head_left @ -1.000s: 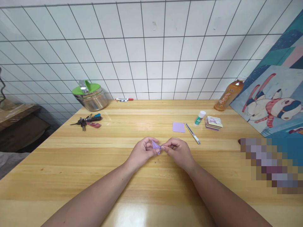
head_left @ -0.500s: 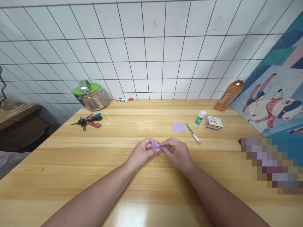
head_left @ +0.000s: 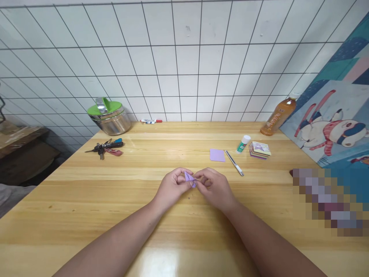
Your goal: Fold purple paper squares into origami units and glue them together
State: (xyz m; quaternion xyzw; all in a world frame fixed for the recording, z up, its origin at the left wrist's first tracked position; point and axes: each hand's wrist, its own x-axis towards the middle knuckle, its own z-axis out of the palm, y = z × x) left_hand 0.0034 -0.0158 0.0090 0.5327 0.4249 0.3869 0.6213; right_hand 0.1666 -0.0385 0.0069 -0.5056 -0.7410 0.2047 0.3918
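Note:
A small folded piece of purple paper (head_left: pixel 188 177) is held between my two hands above the middle of the wooden table (head_left: pixel 115 231). My left hand (head_left: pixel 173 185) grips its left side, thumb in front and fingers behind. With thumb and fingertips, my right hand (head_left: pixel 215 186) pinches the paper's right side; the fingers partly cover it. Beyond my right hand lies a flat square of purple paper (head_left: pixel 217 155). Beside that square is a slim white utility knife (head_left: pixel 234 163).
A glue stick (head_left: pixel 243 144) and a stack of paper squares (head_left: pixel 260 150) stand back right, near a tea bottle (head_left: pixel 279 115). At left are keys (head_left: pixel 106 147) and a steel pot with a green lid (head_left: pixel 112 119). Markers (head_left: pixel 151 121) lie by the tiled wall (head_left: pixel 187 84).
The purple paper has shifted slightly between my fingers, and its upright point looks more folded. My right fingertips have moved a little on it. The other objects stay in place.

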